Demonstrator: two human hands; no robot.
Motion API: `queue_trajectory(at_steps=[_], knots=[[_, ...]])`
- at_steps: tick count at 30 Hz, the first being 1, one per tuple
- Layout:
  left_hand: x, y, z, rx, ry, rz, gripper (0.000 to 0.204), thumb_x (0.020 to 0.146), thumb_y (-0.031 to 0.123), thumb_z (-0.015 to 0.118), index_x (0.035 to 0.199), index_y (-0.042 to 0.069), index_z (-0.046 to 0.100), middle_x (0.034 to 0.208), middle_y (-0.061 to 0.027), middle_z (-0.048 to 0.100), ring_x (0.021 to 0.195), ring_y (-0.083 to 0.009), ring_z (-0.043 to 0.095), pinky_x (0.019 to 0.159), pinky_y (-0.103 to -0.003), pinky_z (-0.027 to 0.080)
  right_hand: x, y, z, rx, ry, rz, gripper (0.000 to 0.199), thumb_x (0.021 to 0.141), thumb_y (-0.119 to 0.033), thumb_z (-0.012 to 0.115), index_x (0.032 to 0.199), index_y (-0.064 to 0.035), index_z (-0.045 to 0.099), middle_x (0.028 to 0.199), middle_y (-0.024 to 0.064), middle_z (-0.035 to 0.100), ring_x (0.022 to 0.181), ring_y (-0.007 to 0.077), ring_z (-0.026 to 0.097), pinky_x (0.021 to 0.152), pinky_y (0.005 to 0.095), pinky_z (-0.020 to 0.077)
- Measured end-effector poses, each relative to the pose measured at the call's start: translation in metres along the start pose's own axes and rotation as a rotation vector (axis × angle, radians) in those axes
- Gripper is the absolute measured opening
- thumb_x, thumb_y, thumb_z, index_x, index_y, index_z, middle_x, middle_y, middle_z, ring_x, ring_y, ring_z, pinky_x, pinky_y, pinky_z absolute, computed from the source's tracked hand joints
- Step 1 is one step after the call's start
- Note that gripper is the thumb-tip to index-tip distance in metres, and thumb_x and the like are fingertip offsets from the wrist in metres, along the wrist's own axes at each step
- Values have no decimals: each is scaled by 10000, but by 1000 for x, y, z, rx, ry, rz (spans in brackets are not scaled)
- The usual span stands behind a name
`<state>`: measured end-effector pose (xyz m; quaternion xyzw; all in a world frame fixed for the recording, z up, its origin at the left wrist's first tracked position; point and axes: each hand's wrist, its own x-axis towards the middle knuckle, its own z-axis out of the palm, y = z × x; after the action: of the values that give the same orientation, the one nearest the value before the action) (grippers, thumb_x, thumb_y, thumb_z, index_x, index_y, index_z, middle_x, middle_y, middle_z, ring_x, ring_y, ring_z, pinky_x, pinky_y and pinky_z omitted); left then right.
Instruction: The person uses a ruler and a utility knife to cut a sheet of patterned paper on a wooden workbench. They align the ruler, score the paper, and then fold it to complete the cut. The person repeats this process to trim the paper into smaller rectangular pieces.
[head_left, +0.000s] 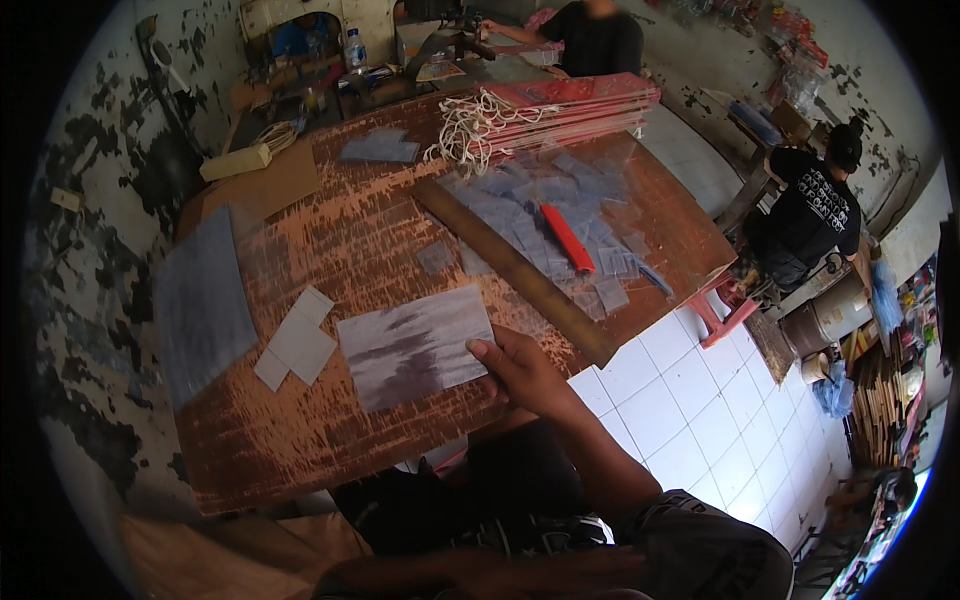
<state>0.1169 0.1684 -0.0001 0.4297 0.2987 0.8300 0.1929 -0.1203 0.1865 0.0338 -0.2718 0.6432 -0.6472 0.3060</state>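
My right hand [525,372] pinches the right edge of a rectangular, translucent plastic sheet [415,345], thumb on top. The sheet is over the near part of the worn brown table [290,430]. My left hand [560,572] is low at the bottom edge, across my body, too dark to make out its fingers. Small pale rectangular pieces [298,340] lie left of the sheet, and a large grey translucent sheet [205,305] lies at the table's left edge. Beyond my right hand, a long brown strip [515,270] lies diagonally beside a red-handled cutter [567,238].
Many cut clear plastic pieces [510,215] are spread beyond the strip. Behind them sits a stack of red bags [570,110] with white cords. A power strip [236,162] is at the far left. One person [600,40] works at the back, another [815,200] at the right.
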Motion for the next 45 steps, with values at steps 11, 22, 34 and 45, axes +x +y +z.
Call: queue_trajectory(at_steps=[11, 22, 34, 45], knots=[[-24, 29, -42, 918, -93, -856, 583, 1121, 435, 489, 1592, 93, 467, 1619, -211, 476, 1551, -377, 388, 1284, -541, 268, -4, -6, 3, 44, 7, 66, 359, 1150, -352, 534, 1251, -28, 650, 703, -34, 576, 571, 36, 514, 531, 209, 420], [-14, 53, -21, -61, -120, -284, 1042, 1000, 668, 579, 1662, -41, 199, 1692, -231, 127, 1587, -359, 161, 1268, -557, 207, -3, -5, 4, 53, -15, 30, 368, 1146, -372, 540, 1187, -24, 651, 700, -26, 577, 567, 42, 514, 527, 211, 412], [-23, 102, -40, 507, 11, -663, 557, 1094, 396, 608, 1460, -19, 549, 1365, -216, 627, 1273, -339, 627, 1081, -449, 493, -3, -7, 5, 34, -2, 52, 367, 1150, -367, 525, 1172, -20, 640, 681, -24, 562, 556, 47, 499, 519, 216, 401], [-13, 113, -47, 419, -133, -822, 483, 1129, 406, 527, 1332, -27, 598, 1183, -228, 705, 1088, -376, 707, 960, -452, 551, -3, -3, -1, 45, -57, 34, 343, 1155, -317, 531, 1225, 4, 631, 844, 5, 621, 617, 54, 532, 547, 229, 434]])
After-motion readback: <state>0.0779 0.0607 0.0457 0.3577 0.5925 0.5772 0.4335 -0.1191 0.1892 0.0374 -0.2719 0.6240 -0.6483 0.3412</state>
